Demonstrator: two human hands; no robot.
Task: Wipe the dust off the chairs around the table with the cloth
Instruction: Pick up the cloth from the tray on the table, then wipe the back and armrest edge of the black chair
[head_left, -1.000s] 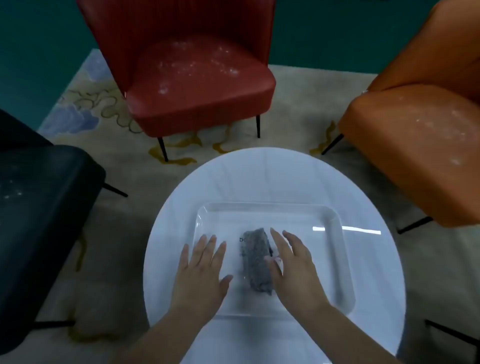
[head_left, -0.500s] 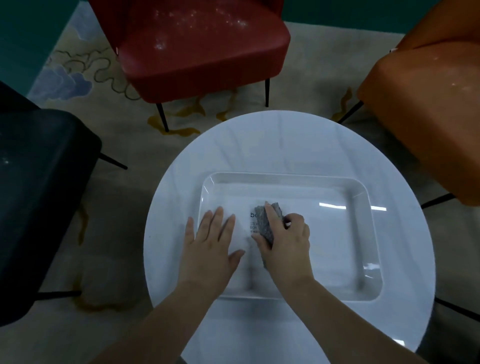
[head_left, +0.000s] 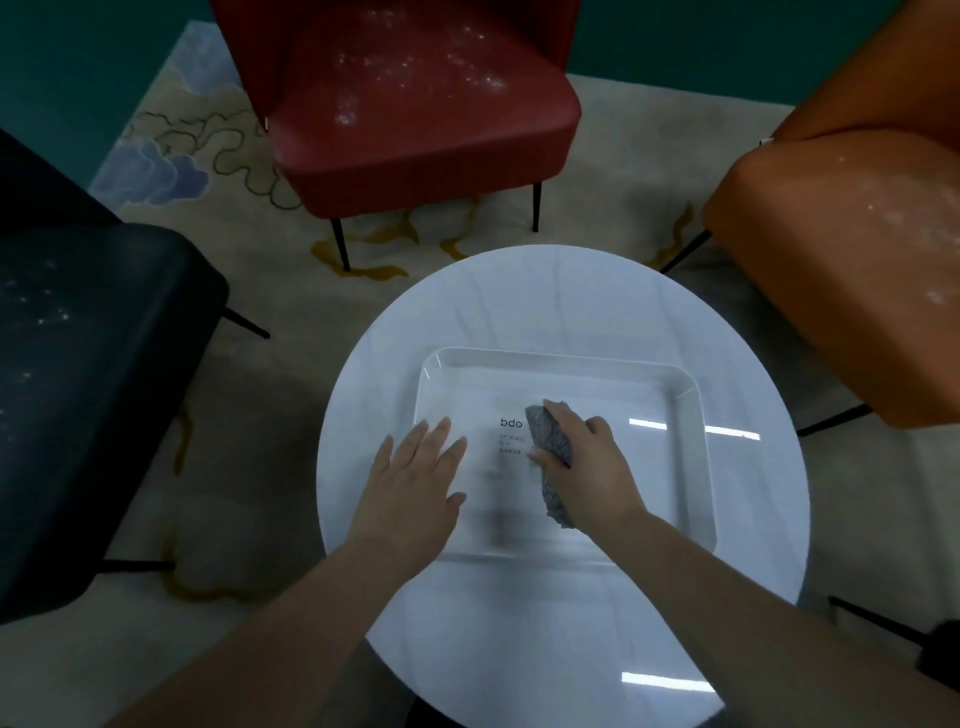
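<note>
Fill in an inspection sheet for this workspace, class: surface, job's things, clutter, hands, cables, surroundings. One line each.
Surface: round white table, glossy, bearing a clear rectangular tray printed "bdo".
Job's things: grey cloth in the tray, gripped; red chair, orange chair and black chair ring the table, all with white dust specks on their seats.
Clutter: nothing seen.
Hands: left hand lies flat, fingers straight, on the tray; right hand grips the cloth.
Cables: nothing seen.
Surroundings: patterned beige rug under the chairs; teal wall behind.
</note>
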